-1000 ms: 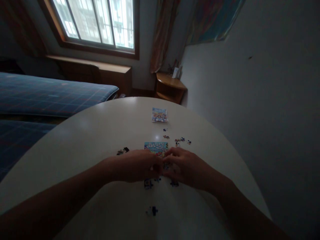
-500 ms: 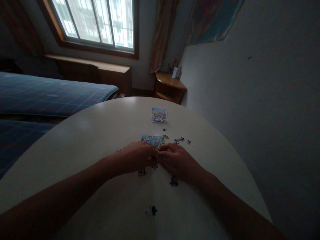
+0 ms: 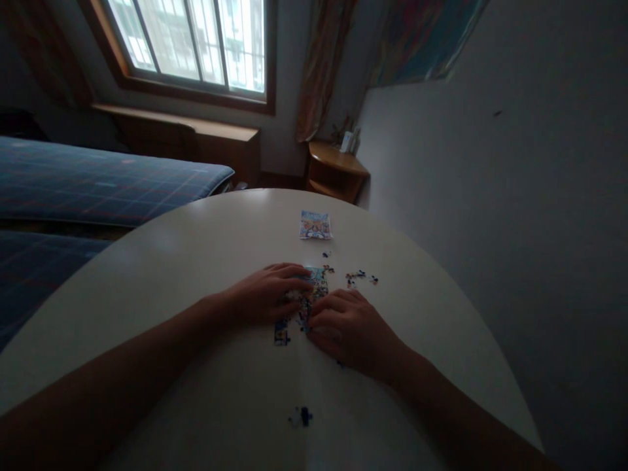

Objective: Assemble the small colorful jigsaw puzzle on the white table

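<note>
A partly joined jigsaw puzzle (image 3: 318, 282) with a bright, colourful print lies on the table between my hands. My left hand (image 3: 272, 291) rests across its left side, fingers stretched out and spread, covering much of it. At the puzzle's lower right, my right hand (image 3: 346, 327) has its fingers bent and thumb drawn in at a puzzle piece (image 3: 304, 319) on the edge; its fingertips partly hide the contact. Just below my left hand lies a small joined section (image 3: 281, 333). Another piece peeks out from under my right hand.
Loose puzzle pieces (image 3: 360, 276) lie to the right of the puzzle, and a dark piece (image 3: 305, 417) lies nearer me. A printed packet (image 3: 315, 225) sits farther back on the round white table (image 3: 220, 222). Beyond are a mattress (image 3: 112, 180) and a corner shelf (image 3: 336, 157).
My left hand has shifted up and left, its fingers spreading over the puzzle. My right hand has moved slightly down, apart from the left, now covering most of the piece below it.
</note>
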`<state>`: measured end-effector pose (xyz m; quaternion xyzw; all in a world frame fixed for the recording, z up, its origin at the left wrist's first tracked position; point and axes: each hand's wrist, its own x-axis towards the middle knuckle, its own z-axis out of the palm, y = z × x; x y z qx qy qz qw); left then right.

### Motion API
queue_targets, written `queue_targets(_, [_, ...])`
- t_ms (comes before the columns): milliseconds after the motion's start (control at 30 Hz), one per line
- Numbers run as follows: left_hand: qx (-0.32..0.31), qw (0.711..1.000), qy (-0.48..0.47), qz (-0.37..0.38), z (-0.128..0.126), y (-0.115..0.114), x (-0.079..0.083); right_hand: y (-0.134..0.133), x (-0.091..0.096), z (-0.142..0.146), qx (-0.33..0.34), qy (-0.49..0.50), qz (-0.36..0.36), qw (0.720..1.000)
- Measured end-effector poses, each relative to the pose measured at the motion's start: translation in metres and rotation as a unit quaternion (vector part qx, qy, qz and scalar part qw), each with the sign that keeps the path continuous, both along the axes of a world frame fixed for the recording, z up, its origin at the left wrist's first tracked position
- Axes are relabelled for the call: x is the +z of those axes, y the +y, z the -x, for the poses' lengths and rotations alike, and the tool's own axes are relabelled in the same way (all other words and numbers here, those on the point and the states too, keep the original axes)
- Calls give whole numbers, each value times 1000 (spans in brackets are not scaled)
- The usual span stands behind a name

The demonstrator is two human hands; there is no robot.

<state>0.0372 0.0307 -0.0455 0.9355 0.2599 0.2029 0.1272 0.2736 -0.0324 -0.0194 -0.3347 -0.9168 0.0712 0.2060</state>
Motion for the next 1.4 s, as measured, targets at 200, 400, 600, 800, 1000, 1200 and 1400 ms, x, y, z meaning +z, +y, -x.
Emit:
queue_targets(200, [4,1000,19,-7,-2,-3,1,-2,0,-1,28,-21,-19,999])
queue_targets(400, [8,1000,20,-3,-3,-4,3,-2,2,0,40,-42,-11,998])
queue_targets(600, [10,1000,17,-3,-4,-5,4,-3,2,1,37,-52,-8,998])
queue_targets(800, [11,1000,19,-6,-4,-3,1,-2,7,-2,52,-42,30,997])
queue_targets(1000, [9,1000,30,4,-4,-4,5,29,3,-29,-109,24,30,993])
queue_targets(1200, [11,999,30,-2,-4,-5,7,45,-14,-32,-153,-25,3,988])
queue_targets(1400, [9,999,33,-3,-5,-4,6,49,-9,-36,-150,11,18,988])
